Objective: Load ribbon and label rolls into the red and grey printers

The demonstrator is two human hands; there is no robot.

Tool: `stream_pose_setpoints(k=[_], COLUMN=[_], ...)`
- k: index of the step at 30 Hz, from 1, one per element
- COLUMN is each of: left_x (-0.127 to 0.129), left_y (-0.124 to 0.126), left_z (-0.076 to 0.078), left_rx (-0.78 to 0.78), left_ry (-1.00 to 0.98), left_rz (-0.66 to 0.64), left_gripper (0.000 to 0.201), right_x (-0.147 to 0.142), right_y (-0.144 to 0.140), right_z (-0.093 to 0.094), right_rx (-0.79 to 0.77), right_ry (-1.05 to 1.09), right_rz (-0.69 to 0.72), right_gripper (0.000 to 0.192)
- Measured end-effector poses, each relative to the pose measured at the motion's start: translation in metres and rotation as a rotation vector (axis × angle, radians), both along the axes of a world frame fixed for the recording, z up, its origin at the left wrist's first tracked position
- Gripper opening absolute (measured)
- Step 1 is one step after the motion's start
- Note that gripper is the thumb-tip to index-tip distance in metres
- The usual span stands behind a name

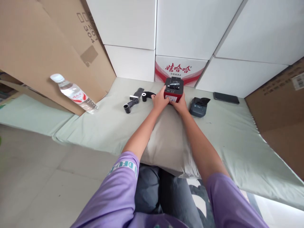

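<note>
A small red-and-black printer (174,87) with a dark strip coming out of its top is gripped between my two hands at the far side of the cloth-covered surface. My left hand (160,99) closes on its left side, thumb at the front near a white label. On the opposite side my right hand (180,104) wraps its lower right corner, its fingers partly hidden. Left of the printer lie a black roll with a white core (144,97) and another dark roll (127,108) with its strip unwound. A smaller dark grey printer (198,107) stands to the right.
A water bottle (75,95) stands at the left, beside a large cardboard box (59,41). White boxes (182,28) are stacked along the back. A black phone (226,97) lies at the back right near another cardboard box (280,104). Pale green cloth (102,133) covers the surface.
</note>
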State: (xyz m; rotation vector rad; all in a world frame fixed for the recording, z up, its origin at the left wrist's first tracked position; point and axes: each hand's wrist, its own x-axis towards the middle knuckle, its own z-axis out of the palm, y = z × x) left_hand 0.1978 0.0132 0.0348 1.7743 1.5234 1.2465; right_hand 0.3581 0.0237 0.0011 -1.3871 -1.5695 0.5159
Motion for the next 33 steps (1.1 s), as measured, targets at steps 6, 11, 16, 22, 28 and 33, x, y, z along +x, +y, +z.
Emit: stream_pose_setpoints(k=[6, 11, 16, 22, 28, 33], left_x=[-0.017, -0.047, -0.056, -0.066, -0.068, -0.056], left_y=[-0.053, -0.151, -0.196, -0.185, -0.179, -0.190], left_z=[0.023, 0.018, -0.001, -0.016, -0.018, -0.023], left_rx=[0.027, 0.156, 0.137, 0.139, 0.145, 0.096], left_ry=[0.160, 0.322, 0.382, 0.387, 0.423, 0.443], left_rz=[0.004, -0.033, -0.075, -0.080, -0.053, -0.034], left_gripper=[0.068, 0.066, 0.057, 0.064, 0.065, 0.069], right_x=[-0.004, -0.003, -0.018, -0.014, 0.001, 0.002], right_y=[-0.059, -0.160, -0.217, -0.219, -0.210, -0.203], right_z=[0.015, 0.015, 0.000, -0.008, -0.026, -0.028], right_rx=[-0.047, -0.031, -0.069, -0.016, -0.053, -0.071], right_ry=[0.030, -0.006, 0.054, 0.039, 0.354, 0.395], right_rz=[-0.038, 0.023, -0.040, 0.007, 0.085, 0.097], right_gripper=[0.100, 0.095, 0.094, 0.095, 0.090, 0.103])
